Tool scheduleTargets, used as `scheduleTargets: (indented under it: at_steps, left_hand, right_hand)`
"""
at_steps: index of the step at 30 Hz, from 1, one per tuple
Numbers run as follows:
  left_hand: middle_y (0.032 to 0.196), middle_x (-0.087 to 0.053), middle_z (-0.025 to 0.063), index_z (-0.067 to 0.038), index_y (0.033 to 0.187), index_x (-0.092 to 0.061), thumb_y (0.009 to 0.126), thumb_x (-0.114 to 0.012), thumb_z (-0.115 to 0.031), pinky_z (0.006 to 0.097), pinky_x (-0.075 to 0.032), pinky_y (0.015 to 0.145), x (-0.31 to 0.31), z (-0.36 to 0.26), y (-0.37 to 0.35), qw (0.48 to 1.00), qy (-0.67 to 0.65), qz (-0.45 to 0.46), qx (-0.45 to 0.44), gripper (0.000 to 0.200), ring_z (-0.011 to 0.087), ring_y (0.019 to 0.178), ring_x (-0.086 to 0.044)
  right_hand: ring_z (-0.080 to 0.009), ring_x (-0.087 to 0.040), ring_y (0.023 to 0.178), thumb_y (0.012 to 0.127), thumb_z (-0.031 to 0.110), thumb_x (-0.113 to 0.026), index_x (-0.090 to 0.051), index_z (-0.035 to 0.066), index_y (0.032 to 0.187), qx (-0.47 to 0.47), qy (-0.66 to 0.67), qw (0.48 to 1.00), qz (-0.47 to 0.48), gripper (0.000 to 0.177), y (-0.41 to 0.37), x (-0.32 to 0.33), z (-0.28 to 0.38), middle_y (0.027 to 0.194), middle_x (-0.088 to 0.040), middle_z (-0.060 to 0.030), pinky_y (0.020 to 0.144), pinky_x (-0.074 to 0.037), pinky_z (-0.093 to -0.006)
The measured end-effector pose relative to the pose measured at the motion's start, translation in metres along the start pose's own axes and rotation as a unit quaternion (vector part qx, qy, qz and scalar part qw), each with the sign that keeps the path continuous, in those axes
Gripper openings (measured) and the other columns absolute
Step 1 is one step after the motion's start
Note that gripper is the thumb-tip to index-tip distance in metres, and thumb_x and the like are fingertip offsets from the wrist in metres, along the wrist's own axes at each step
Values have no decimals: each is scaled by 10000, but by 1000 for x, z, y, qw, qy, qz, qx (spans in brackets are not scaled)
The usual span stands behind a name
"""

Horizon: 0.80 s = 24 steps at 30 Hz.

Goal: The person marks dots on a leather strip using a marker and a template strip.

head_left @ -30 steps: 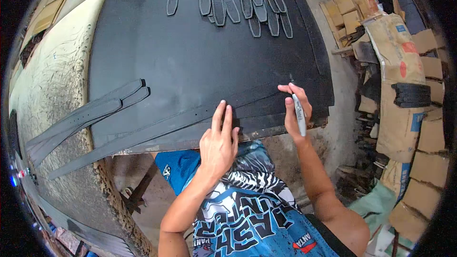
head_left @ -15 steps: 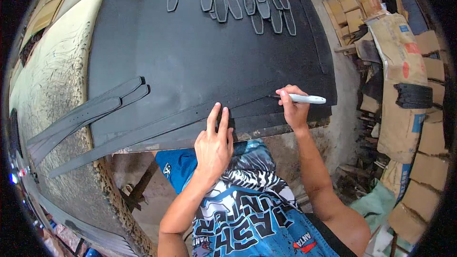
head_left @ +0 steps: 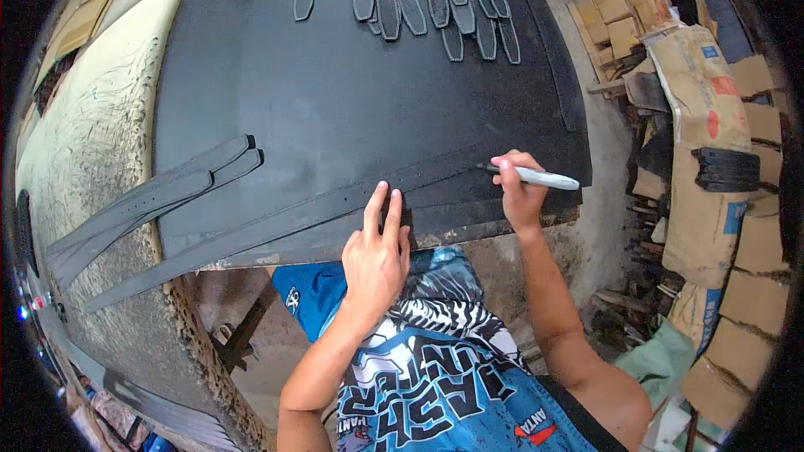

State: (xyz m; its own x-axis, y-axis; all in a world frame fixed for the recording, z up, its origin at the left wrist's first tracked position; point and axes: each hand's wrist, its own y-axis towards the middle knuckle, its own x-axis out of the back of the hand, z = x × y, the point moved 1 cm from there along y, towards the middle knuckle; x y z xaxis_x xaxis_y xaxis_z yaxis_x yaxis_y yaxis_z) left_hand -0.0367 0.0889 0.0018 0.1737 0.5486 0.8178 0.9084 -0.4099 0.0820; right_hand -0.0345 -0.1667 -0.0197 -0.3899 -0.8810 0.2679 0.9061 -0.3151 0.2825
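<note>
- Surface [head_left: 276, 92]: broad, black, before me; cartons [head_left: 733, 310] beyond it on the right.
- Black strap [head_left: 243, 237]: along the surface's near side, long axis running near left to far right.
- Left grip [head_left: 374, 264]: two fingers extended onto the strap, holding nothing.
- Right grip [head_left: 521, 201]: closed about a marker [head_left: 553, 178], tip pointing left, by the strap's right end.
- Obscure to me: that end, dark on dark; tip contact, cannot tell.
- Far straps [head_left: 386, 0]: cut off by my view's far edge.
</note>
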Motion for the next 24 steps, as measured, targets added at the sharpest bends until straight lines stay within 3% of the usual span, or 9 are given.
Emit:
scheduleTargets:
  at_steps: [2,5,6,9,16,19,24]
  left_hand:
    - [1486,-434,167,-39,1393,-521,869,-679,-90,418,-574,654,0,0,0,1000,0,6,3,549,347,751,-682]
    - [1486,-432,167,-37,1391,-520,869,-679,-90,419,-574,655,0,-1,0,1000,5,6,4,549,348,753,-682]
    - [1486,-431,166,-37,1391,-520,868,-680,-90,420,-574,655,-1,-1,0,1000,8,5,4,549,349,753,-682]
    - [1486,-432,166,-36,1389,-520,867,-680,-88,420,-573,653,-2,-1,-1,1000,7,-3,1,548,347,750,-682]
    - [1482,-436,170,-33,1382,-528,870,-677,-96,422,-570,653,1,0,0,1000,6,5,2,537,348,740,-678]
    - [1485,-436,171,-31,1381,-529,874,-675,-109,427,-567,654,-2,-1,0,1000,1,-1,2,534,348,737,-676]
    - [1493,-430,172,-18,1387,-516,873,-677,-133,419,-567,654,-2,-5,-1,1000,3,1,11,551,348,719,-674]
  right_hand:
    - [-158,-612,675,922,56,-648,-672,11,967,-21,65,997,-22,68,-3,0,-3,834,-683,-110,630,-495,-304]
    - [-200,-652,767,924,105,-691,-665,21,1046,93,-23,995,-4,151,-4,-14,12,931,-709,-130,712,-525,-318]
    - [-256,-665,879,902,154,-726,-662,38,1114,100,-52,993,22,250,-8,-14,14,986,-720,-126,774,-532,-348]
    - [-327,-639,998,827,108,-766,-660,77,1162,215,-201,954,61,353,-10,-19,28,1049,-718,-103,894,-501,-410]
    - [-300,-634,1165,847,18,-714,-647,39,1163,205,-275,939,32,323,-17,6,14,1161,-709,-96,1056,-424,-489]
    - [-338,-631,1174,920,84,-675,-622,29,1196,208,-242,948,5,287,-17,4,13,1149,-715,-122,1083,-403,-502]
    - [-348,-652,1045,954,144,-654,-616,29,1205,205,-191,960,-4,279,-9,-18,25,1120,-723,-127,1034,-438,-473]
